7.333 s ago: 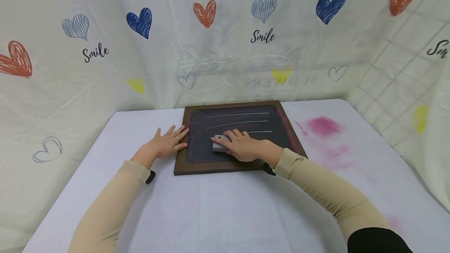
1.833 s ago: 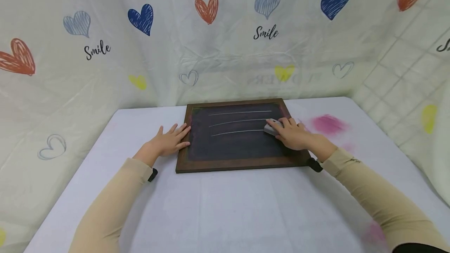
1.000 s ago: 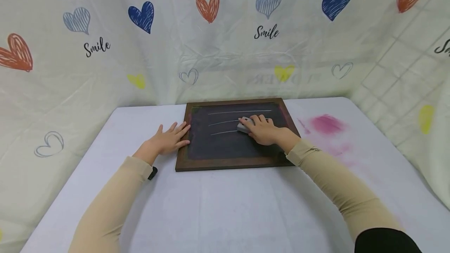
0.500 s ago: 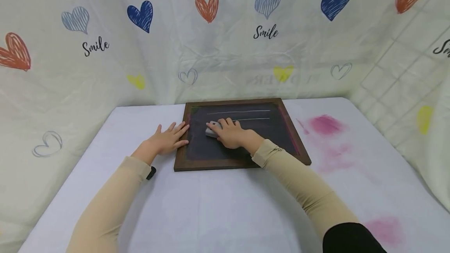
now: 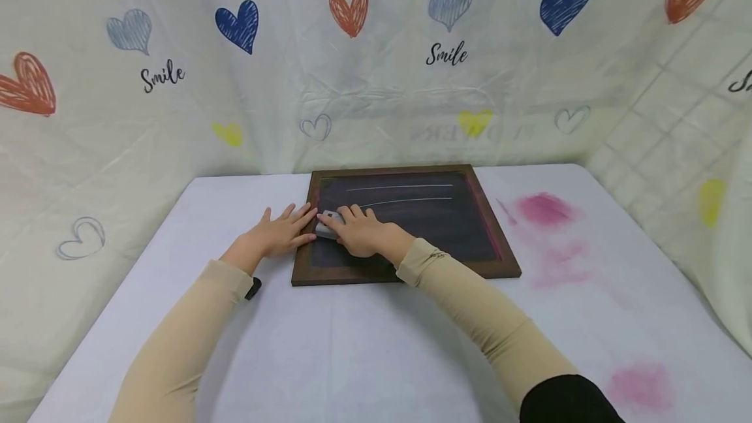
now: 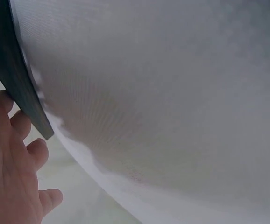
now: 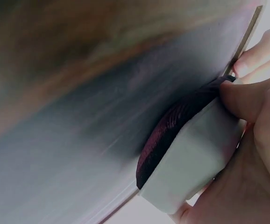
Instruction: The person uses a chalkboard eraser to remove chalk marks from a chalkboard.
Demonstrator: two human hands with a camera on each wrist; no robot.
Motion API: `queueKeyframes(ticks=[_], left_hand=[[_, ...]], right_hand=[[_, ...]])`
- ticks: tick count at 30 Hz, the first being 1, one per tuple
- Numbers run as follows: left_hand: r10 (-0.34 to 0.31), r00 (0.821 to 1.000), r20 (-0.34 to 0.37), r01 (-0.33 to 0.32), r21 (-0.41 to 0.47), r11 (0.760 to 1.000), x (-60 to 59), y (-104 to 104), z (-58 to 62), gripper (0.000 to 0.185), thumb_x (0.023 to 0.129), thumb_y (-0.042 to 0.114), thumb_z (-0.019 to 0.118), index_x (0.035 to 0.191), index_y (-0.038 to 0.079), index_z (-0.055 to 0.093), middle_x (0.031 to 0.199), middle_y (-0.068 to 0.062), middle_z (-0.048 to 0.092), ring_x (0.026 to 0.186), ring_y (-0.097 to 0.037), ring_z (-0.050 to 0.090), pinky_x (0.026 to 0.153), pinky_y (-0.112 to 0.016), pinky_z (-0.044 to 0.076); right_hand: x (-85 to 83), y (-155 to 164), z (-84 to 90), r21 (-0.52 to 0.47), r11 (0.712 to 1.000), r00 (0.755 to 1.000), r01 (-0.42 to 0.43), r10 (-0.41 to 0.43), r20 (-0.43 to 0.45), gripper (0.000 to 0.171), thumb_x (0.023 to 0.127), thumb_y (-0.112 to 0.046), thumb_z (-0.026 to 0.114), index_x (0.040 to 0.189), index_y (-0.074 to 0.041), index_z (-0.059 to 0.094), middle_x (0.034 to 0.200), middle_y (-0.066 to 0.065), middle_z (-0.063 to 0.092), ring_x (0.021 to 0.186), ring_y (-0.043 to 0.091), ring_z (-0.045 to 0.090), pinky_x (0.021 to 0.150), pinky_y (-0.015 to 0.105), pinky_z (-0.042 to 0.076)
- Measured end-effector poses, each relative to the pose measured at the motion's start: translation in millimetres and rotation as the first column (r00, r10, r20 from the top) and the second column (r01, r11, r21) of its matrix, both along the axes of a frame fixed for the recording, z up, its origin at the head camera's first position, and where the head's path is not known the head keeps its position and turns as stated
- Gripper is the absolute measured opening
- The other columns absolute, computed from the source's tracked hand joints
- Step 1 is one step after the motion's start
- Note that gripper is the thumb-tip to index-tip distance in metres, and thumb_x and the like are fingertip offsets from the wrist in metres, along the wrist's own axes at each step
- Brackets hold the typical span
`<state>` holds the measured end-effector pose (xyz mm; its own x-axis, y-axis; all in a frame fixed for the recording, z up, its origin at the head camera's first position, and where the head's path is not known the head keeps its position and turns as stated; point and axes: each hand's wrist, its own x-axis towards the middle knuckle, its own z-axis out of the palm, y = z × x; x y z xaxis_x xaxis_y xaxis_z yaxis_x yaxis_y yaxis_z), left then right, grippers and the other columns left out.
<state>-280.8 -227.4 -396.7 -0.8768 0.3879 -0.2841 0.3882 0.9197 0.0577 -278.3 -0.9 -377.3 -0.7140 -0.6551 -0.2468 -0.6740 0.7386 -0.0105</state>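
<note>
A chalkboard (image 5: 423, 234) in a brown wooden frame lies on the table, with two white chalk lines across its upper half. My right hand (image 5: 363, 235) grips a grey chalkboard eraser (image 5: 326, 230) at the board's left side. In the right wrist view the eraser (image 7: 195, 154) shows a pale body and a dark felt pad against the board, with thumb and fingers around it. My left hand (image 5: 275, 234) has its fingers spread, fingertips resting on the frame's left edge. In the left wrist view those fingers (image 6: 37, 151) lie along the dark frame (image 6: 18, 74).
A white cloth (image 5: 352, 344) covers the table, with a pink smudge (image 5: 546, 209) right of the board and another pink smudge (image 5: 640, 386) near the front right. Behind hangs a pale curtain (image 5: 388, 83) printed with hearts and "Smile".
Over the last two seconds my right hand has swept the eraser leftward across the board, and the lowest chalk line is gone. My left hand has stayed at the frame.
</note>
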Motion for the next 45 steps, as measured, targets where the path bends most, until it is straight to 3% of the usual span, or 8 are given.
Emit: queueKeyframes(ticks=[6, 12, 20, 26, 31, 37, 45], left_hand=[[-0.004, 1.0, -0.007, 0.004, 0.007, 1.0, -1.8, 3.9, 1.9, 0.074, 0.109, 0.055, 0.036, 0.167, 0.015, 0.012, 0.172, -0.011, 0.007, 0.156, -0.039, 0.008, 0.115, -0.074, 0.003], [-0.002, 1.0, 0.001, 0.002, 0.018, 1.0, 0.2, 3.2, 3.3, 0.073, 0.11, 0.053, 0.036, 0.167, 0.015, 0.01, 0.172, -0.011, 0.006, 0.156, -0.039, 0.007, 0.115, -0.073, 0.001], [-0.017, 1.0, -0.003, 0.017, 0.04, 0.999, 2.5, 0.7, 3.4, 0.07, 0.111, 0.05, 0.034, 0.166, 0.013, 0.012, 0.171, -0.012, 0.008, 0.155, -0.041, 0.008, 0.114, -0.074, 0.001], [-0.016, 1.0, -0.009, 0.017, 0.038, 0.999, 4.1, 1.6, 6.3, 0.07, 0.111, 0.048, 0.035, 0.167, 0.014, 0.011, 0.172, -0.012, 0.008, 0.155, -0.04, 0.008, 0.115, -0.074, 0.002], [-0.019, 1.0, 0.014, 0.019, 0.04, 0.999, 5.1, 2.7, 5.2, 0.071, 0.111, 0.05, 0.035, 0.166, 0.013, 0.011, 0.171, -0.013, 0.008, 0.155, -0.041, 0.008, 0.115, -0.074, 0.001], [-0.008, 1.0, 0.018, 0.007, 0.031, 0.999, 5.1, 0.1, 2.5, 0.073, 0.11, 0.053, 0.033, 0.167, 0.014, 0.01, 0.172, -0.012, 0.006, 0.156, -0.04, 0.006, 0.115, -0.073, -0.001], [-0.003, 1.0, 0.012, 0.003, 0.024, 1.0, 0.9, -1.6, -1.3, 0.072, 0.11, 0.052, 0.033, 0.167, 0.014, 0.01, 0.172, -0.011, 0.006, 0.156, -0.039, 0.006, 0.115, -0.073, -0.001]], right_hand=[[-7.7, 25.4, 2.2, -0.042, 0.999, 0.999, 0.015, -0.014, 0.031, 0.065, 0.112, -0.031, 0.043, 0.167, -0.032, 0.008, 0.163, 0.013, 0.026, 0.147, 0.033, 0.028, 0.116, 0.055, 0.029], [-17.2, 75.9, 3.5, -0.085, 0.994, 0.995, 0.062, -0.055, 0.078, 0.066, 0.112, -0.028, 0.044, 0.167, -0.028, 0.008, 0.162, 0.018, 0.024, 0.144, 0.038, 0.028, 0.112, 0.057, 0.03], [-23.0, 160.4, 3.5, -0.123, 0.981, 0.988, 0.147, -0.141, 0.059, 0.066, 0.111, -0.022, 0.047, 0.166, -0.018, 0.01, 0.156, 0.027, 0.028, 0.136, 0.045, 0.033, 0.101, 0.059, 0.036], [-26.3, 201.2, 0.3, -0.155, 0.971, 0.983, 0.183, -0.18, 0.033, 0.065, 0.11, -0.02, 0.049, 0.164, -0.016, 0.013, 0.154, 0.031, 0.029, 0.132, 0.048, 0.035, 0.094, 0.061, 0.038], [-24.9, 206.5, -2.2, -0.187, 0.966, 0.984, 0.177, -0.17, 0.048, 0.064, 0.109, -0.018, 0.05, 0.163, -0.015, 0.015, 0.152, 0.032, 0.03, 0.13, 0.049, 0.035, 0.091, 0.06, 0.037], [-25.7, 189.6, 2.3, -0.175, 0.971, 0.986, 0.163, -0.157, 0.051, 0.062, 0.11, -0.017, 0.049, 0.163, -0.014, 0.017, 0.152, 0.031, 0.03, 0.13, 0.048, 0.034, 0.089, 0.056, 0.036], [-35.7, 140.4, -1.0, -0.144, 0.976, 0.985, 0.163, -0.152, 0.082, 0.065, 0.111, -0.022, 0.047, 0.166, -0.02, 0.013, 0.158, 0.028, 0.025, 0.14, 0.047, 0.028, 0.107, 0.062, 0.031]])
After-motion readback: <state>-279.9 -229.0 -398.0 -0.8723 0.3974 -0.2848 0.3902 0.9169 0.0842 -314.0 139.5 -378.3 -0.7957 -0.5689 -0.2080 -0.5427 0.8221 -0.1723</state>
